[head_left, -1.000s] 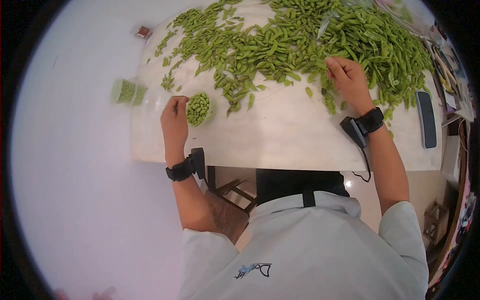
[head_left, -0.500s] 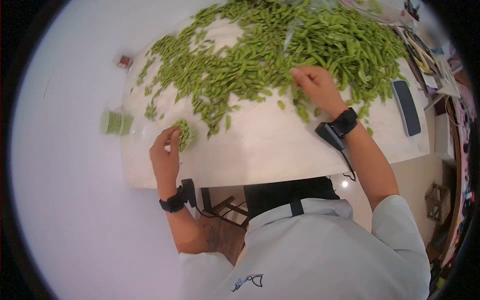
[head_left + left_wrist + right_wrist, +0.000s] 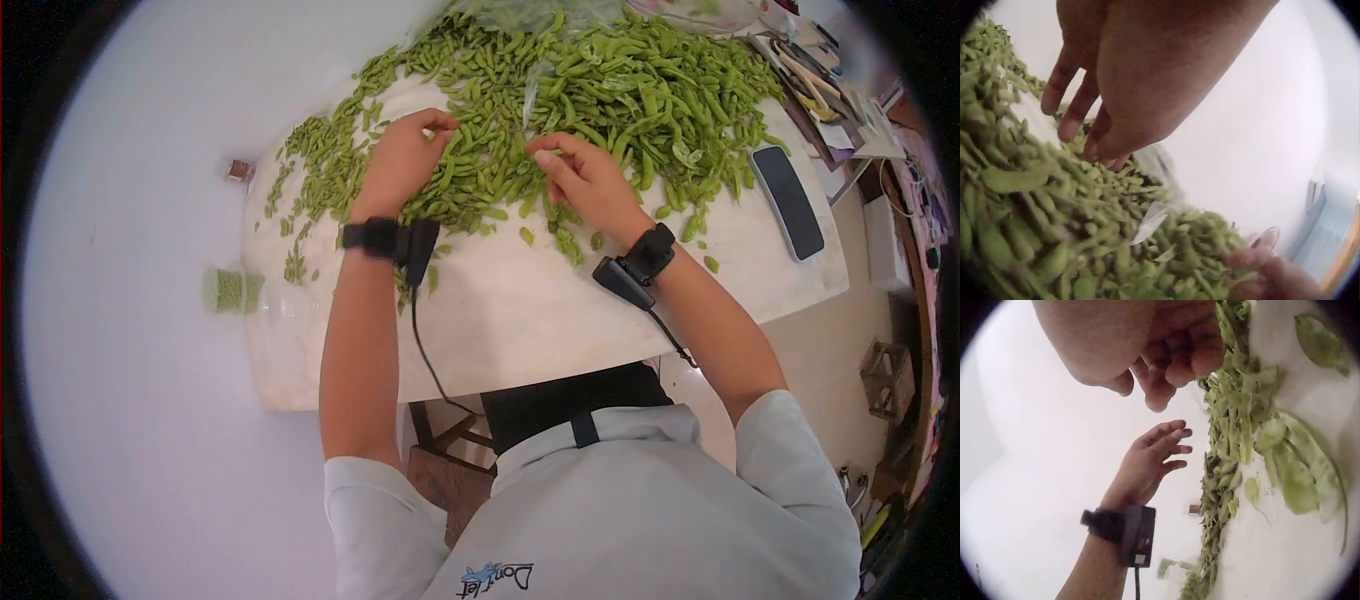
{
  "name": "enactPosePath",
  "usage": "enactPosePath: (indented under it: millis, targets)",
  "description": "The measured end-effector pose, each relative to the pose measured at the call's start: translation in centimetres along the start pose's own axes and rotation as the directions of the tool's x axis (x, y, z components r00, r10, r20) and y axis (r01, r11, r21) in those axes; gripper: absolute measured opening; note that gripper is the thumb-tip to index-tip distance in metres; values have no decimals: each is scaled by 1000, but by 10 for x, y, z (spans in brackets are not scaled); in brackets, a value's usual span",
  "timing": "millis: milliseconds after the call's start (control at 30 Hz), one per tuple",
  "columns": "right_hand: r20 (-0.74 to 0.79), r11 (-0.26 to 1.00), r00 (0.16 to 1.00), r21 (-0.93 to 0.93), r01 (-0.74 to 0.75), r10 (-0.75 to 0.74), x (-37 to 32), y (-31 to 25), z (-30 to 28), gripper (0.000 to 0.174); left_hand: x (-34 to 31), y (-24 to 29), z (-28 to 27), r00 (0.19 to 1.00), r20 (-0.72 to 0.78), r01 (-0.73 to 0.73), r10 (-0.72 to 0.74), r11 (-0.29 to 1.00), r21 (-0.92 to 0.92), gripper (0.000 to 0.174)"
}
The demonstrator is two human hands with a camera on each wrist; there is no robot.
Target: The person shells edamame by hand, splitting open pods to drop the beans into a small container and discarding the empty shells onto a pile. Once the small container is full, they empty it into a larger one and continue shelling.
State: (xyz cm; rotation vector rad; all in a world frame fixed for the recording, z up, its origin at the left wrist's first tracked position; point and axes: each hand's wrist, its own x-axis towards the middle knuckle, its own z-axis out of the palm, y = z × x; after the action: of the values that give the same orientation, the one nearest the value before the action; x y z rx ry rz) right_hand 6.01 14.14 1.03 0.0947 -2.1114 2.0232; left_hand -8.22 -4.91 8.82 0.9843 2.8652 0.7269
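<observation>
Green soybean pods [image 3: 620, 90] lie heaped over the far side of the pale table [image 3: 520, 310]. My left hand [image 3: 405, 155] is over the left part of the heap, palm down. In the left wrist view, its fingers [image 3: 1069, 128] hang loosely above the pods with nothing between them. My right hand [image 3: 592, 185] is at the near edge of the heap, its fingers loosely bent. The right wrist view shows its thumb and index fingertip apart, with no pod between them. Loose pods [image 3: 1300, 469] lie below that hand. The cup of shelled beans is hidden by my left forearm.
A phone [image 3: 787, 203] lies at the table's right side, near tools and papers [image 3: 810, 85]. A clear tub with green contents [image 3: 232, 290] and a small brown box [image 3: 238, 170] are at the left edge. Thin clear plastic [image 3: 535, 90] lies among the pods.
My left hand has left the bean cup and moved forward and right over the pods. My right hand stays at the heap's near edge; the head view has shifted.
</observation>
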Motion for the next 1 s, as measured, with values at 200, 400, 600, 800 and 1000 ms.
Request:
enactPosePath:
  millis: [200, 400, 600, 800, 1000]
  targets:
    - [-3, 998, 1000, -60, 0, 0, 1, -4, -4, 23, 32, -8, 42, 999, 39, 8, -22, 945, 326, 28]
    - [-4, 989, 1000, -145, 23, -24, -2, -10, -2, 23, 17, -13, 41, 985, -60, -133, 164, 925, 355, 26]
    - [4, 986, 1000, -167, 20, -19, -1, -6, -4, 23, 13, -10, 16, 989, -45, -128, 141, 967, 218, 37]
    - [-227, 995, 972, 72, 73, -54, -2, -11, 1, 28, -11, 62, 11, 984, -85, -180, 159, 889, -421, 35]
    - [-54, 943, 997, 331, -31, 51, 4, 2, -9, 27, -23, 60, 66, 965, -238, -260, 113, 557, -789, 25]
